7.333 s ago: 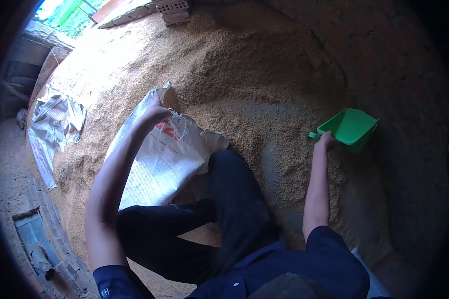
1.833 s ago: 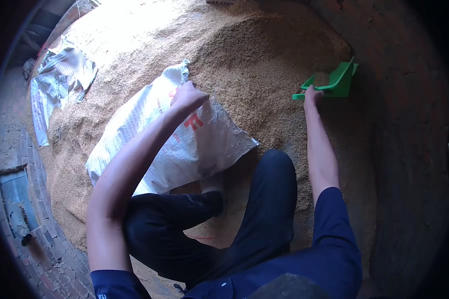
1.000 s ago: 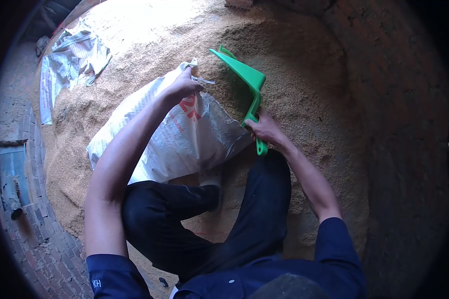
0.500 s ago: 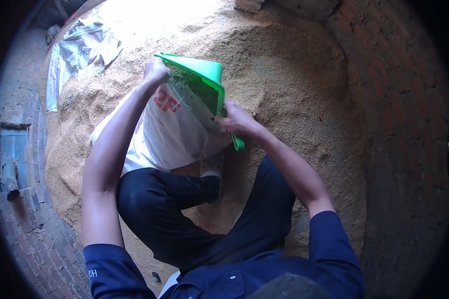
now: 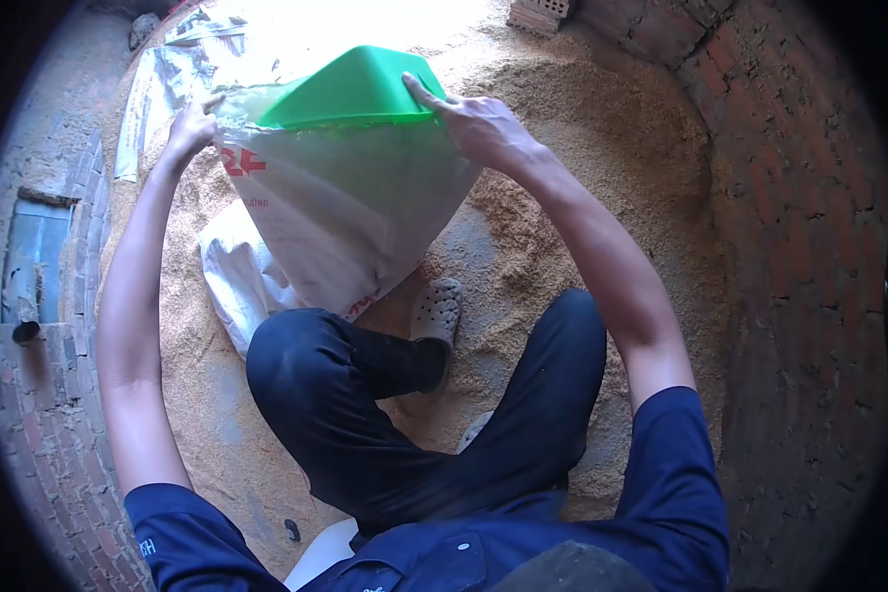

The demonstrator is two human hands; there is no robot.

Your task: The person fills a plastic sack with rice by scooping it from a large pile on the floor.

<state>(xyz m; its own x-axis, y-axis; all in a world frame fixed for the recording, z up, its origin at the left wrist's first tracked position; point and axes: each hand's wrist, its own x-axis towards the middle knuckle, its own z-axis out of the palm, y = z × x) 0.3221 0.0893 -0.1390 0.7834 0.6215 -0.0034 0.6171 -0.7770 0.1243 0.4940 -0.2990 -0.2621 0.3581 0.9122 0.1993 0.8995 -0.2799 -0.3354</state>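
Observation:
A green plastic dustpan [image 5: 365,89] lies tipped over in the mouth of a white woven sack [image 5: 335,212] with red print. My left hand [image 5: 193,128] is closed on the sack's left rim and pulls it out to the side. At the right corner of the mouth, my right hand [image 5: 483,130] grips the dustpan, with the index finger laid along its back; the handle and the other fingers are partly hidden. The sack hangs between my hands in front of my knees, its lower part slumped to the left. What is inside it cannot be seen.
A heap of golden-brown grain or husks [image 5: 582,168] surrounds me. Another crumpled white sack [image 5: 173,84] lies at the upper left. Brick walls [image 5: 799,266] curve along both sides, with a hollow brick [image 5: 540,15] at the top. My clog [image 5: 436,311] is below the sack.
The dustpan has turned from open side facing me to underside up over the sack's mouth. Both hands have risen and spread apart, the left one further left, stretching the rim wide.

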